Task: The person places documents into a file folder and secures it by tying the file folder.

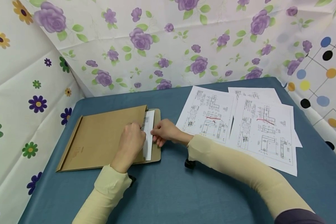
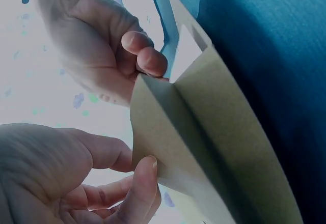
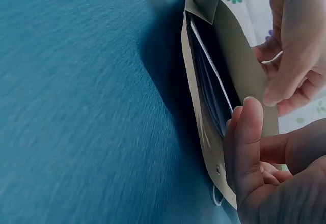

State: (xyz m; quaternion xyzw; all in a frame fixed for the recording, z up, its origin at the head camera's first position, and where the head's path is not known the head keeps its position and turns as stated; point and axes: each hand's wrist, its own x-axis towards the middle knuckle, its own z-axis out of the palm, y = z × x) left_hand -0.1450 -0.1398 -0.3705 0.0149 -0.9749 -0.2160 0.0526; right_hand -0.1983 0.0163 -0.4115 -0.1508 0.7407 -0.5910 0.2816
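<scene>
A brown paper folder (image 1: 109, 137) lies on the left of the table, its mouth facing right, with white paper (image 1: 148, 133) partly showing inside. My left hand (image 1: 131, 141) pinches the upper edge of the mouth; in the left wrist view its thumb and fingers (image 2: 145, 175) hold the brown panel. At the opening, my right hand (image 1: 168, 132) has its fingertips on the white paper's outer edge. The right wrist view shows the folder (image 3: 244, 61) gaping, a white sheet (image 3: 209, 56) standing between its walls, and my right hand (image 3: 280, 168) pinching near that sheet's edge.
Several printed drawing sheets (image 1: 207, 115) with red marks lie overlapping on the right of the blue table (image 1: 168, 189). Flowered cloth (image 1: 156, 40) hangs behind the table. A string (image 3: 218, 198) hangs by the folder's flap.
</scene>
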